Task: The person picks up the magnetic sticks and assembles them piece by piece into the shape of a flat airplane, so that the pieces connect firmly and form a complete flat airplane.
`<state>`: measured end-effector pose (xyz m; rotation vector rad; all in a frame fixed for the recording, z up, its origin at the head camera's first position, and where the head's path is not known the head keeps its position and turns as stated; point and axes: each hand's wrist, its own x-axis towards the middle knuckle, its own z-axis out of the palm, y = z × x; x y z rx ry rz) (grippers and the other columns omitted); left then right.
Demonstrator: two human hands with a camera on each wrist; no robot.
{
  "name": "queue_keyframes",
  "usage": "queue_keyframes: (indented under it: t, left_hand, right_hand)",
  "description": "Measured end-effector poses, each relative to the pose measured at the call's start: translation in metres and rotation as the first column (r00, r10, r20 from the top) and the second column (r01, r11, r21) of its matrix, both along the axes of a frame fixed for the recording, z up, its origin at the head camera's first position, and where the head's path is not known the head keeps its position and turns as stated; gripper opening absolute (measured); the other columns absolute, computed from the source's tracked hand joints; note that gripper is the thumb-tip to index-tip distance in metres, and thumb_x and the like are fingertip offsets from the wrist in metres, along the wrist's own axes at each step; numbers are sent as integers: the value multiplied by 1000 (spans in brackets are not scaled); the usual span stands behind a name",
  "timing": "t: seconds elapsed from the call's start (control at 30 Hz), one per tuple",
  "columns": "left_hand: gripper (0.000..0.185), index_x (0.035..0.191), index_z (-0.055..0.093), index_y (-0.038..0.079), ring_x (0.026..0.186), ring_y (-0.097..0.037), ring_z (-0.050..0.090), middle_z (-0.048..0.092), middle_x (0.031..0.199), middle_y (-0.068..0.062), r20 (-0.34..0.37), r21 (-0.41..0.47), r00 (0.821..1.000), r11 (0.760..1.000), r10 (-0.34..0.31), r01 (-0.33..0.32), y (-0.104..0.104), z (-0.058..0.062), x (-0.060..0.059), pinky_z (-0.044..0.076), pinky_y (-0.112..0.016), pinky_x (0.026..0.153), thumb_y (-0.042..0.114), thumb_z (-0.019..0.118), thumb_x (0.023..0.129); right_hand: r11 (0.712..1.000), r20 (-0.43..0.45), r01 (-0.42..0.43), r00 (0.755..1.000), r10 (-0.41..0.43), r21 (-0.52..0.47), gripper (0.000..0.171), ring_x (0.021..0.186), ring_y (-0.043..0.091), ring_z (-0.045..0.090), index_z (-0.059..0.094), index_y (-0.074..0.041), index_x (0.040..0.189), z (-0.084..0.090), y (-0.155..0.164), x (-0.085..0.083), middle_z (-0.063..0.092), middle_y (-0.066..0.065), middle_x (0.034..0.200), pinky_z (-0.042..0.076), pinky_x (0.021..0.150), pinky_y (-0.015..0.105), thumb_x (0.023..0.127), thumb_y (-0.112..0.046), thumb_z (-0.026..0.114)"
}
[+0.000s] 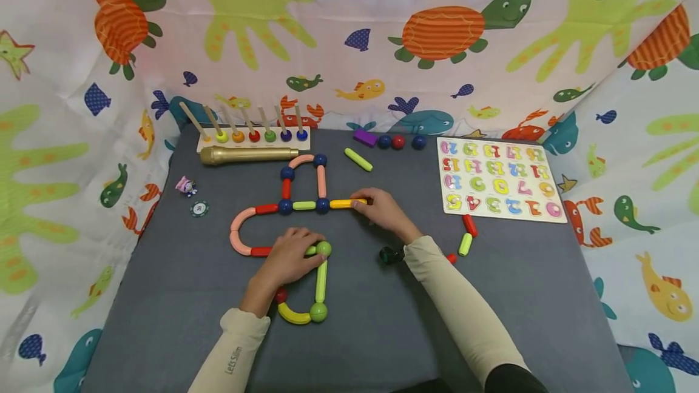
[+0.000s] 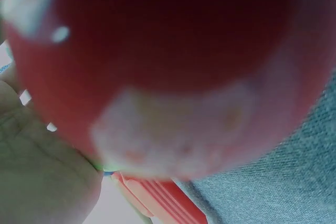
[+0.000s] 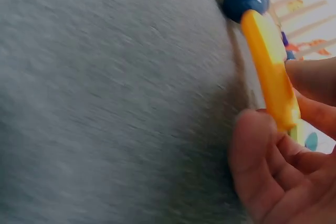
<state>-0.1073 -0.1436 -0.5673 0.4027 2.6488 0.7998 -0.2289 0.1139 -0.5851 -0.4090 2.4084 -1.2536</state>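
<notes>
My right hand [image 1: 386, 214] pinches the free end of a yellow-orange magnetic rod [image 1: 341, 204] between thumb and fingers. Its other end meets a dark blue ball [image 1: 323, 205], as the right wrist view also shows. My left hand [image 1: 292, 255] lies over the lower part of the joined rods and balls, its index finger and thumb around a light green ball [image 1: 324, 248]. From that ball a long green rod [image 1: 321, 281] runs down to a second green ball [image 1: 318, 312]. A red ball [image 2: 168, 66] fills the left wrist view, close below the palm.
A peg board [image 1: 253, 138] and a gold microphone [image 1: 248, 155] lie at the back left. Loose balls, a purple block [image 1: 364, 137] and a green rod [image 1: 358, 159] are behind my right hand. A number puzzle board [image 1: 502, 179] lies right, a dark green object [image 1: 390, 255] under the right wrist.
</notes>
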Motion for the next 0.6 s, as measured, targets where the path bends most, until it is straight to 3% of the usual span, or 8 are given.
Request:
queue_keyframes:
  t: [0.07,0.13,0.3,0.4,0.6]
  left_hand:
    - [38,138,70,15,134,-39,49,64,138,-10,-3,0,1000,1000,-1,1,1,-1,0,39,-62,109,32,72,104]
    - [38,138,71,15,135,-39,48,64,138,-9,-4,1,1000,1000,2,-2,1,-1,1,38,-62,110,32,72,104]
    - [37,137,71,16,136,-40,48,64,139,-10,-6,11,1000,1000,5,-5,-1,2,1,38,-63,110,32,72,104]
    - [36,136,71,16,137,-41,48,64,138,-10,-8,16,1000,1000,5,-4,-1,2,2,38,-62,110,32,72,104]
    - [34,135,71,19,136,-40,48,64,137,-8,-10,17,1000,1000,6,-6,-4,2,3,38,-61,109,33,72,104]
  right_hand:
    - [999,-11,37,999,-37,-16,27,67,24,60,74,-6,127,2,3,-5,67,11,99,55,57,35,111,-25,62]
    - [995,-72,98,992,-99,-19,27,74,26,61,74,-4,124,4,2,-12,67,12,98,56,64,37,112,-24,61]
    - [972,-264,230,936,-233,-44,21,91,32,60,74,3,116,8,-5,-41,66,17,102,50,83,44,107,-13,64]
    - [973,-289,230,930,-227,-25,23,96,34,57,72,4,120,6,-6,-59,63,19,105,49,87,46,105,-11,65]
    - [967,-256,208,952,-166,145,30,101,35,56,71,6,128,0,-4,-78,67,22,108,47,93,48,103,-10,69]
